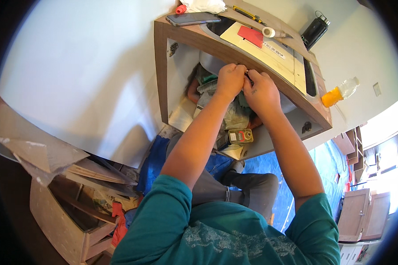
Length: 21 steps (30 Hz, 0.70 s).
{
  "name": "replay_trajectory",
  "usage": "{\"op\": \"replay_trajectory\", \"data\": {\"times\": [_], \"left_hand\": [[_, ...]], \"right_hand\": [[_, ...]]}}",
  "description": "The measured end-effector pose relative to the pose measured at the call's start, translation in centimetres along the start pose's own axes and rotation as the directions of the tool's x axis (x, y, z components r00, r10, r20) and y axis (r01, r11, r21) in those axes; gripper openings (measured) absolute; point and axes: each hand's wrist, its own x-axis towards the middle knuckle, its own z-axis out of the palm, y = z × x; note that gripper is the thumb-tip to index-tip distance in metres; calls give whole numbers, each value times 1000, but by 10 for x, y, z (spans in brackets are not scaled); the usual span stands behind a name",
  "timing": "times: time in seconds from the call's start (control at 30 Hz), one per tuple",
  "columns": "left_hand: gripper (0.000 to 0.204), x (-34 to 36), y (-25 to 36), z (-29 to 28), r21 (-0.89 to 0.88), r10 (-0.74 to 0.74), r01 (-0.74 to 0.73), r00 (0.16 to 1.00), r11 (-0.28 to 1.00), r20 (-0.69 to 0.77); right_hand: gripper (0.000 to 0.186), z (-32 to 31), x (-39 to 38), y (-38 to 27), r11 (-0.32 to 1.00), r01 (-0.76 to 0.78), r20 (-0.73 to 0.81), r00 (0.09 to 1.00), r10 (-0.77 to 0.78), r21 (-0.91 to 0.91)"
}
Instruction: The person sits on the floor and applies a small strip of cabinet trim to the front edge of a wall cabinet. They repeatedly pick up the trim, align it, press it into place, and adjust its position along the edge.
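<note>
My left hand (pixel 230 81) and my right hand (pixel 262 92) meet at the front rim of a brown wooden cabinet (pixel 160 73). Their fingertips are pinched together around something small and dark, too hidden to name. Below them, inside the open cabinet, lie crumpled grey-green cloth or clothing (pixel 234 118) and what looks like another person's bent arm (pixel 193 90). A rectangular tin (pixel 240 136) in dark and yellow rests at the front of the cabinet floor.
On the cabinet top are a phone (pixel 193 18), a yellow cutter knife (pixel 248 15), a red card (pixel 250 36) on a cream board (pixel 292 66), a black flask (pixel 315 30) and a bottle of orange drink (pixel 339 92). Wooden drawer parts (pixel 59 221) stand at left; blue sheeting (pixel 269 165) covers the floor.
</note>
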Motion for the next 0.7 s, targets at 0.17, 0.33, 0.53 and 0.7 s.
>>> {"op": "replay_trajectory", "data": {"times": [0.17, 0.33, 0.53, 0.7], "left_hand": [[27, 13, -15, -7, 151, 103, -102, 995, 983, 0], [39, -12, -1, 13, 367, 192, -155, 979, 917, -67], [42, -23, 10, 7, 475, 249, -174, 963, 863, -99], [42, -22, 11, 5, 501, 232, -149, 967, 853, -108]], "right_hand": [[21, 1, 4, 11, 997, 62, 25, 998, -64, 55], [26, 3, -9, 26, 984, 104, -61, 994, -95, 145], [27, 11, -10, 27, 965, 158, -83, 986, -144, 208], [28, 10, -6, 25, 964, 173, -65, 984, -163, 204]]}}
